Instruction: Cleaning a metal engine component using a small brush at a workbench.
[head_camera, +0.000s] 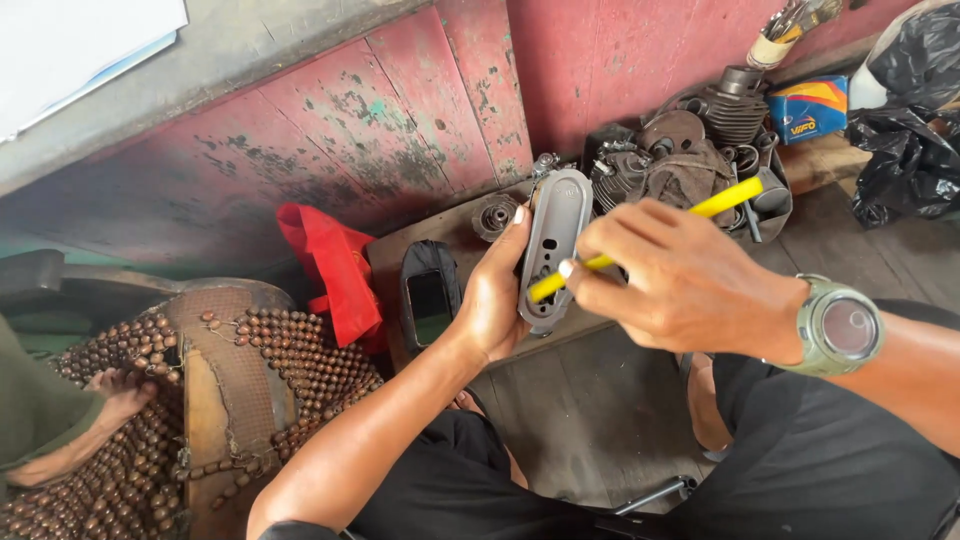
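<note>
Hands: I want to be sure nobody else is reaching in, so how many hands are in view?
2. The left hand grips a grey oval housing; the right hand, a watch on its wrist, holds a yellow-handled tool against it. A bare foot shows at left; other hands may be out of frame.

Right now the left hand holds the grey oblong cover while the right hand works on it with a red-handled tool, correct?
Not quite: in the head view the tool in the right hand is yellow, not red. The left hand does hold the grey oblong cover.
</note>
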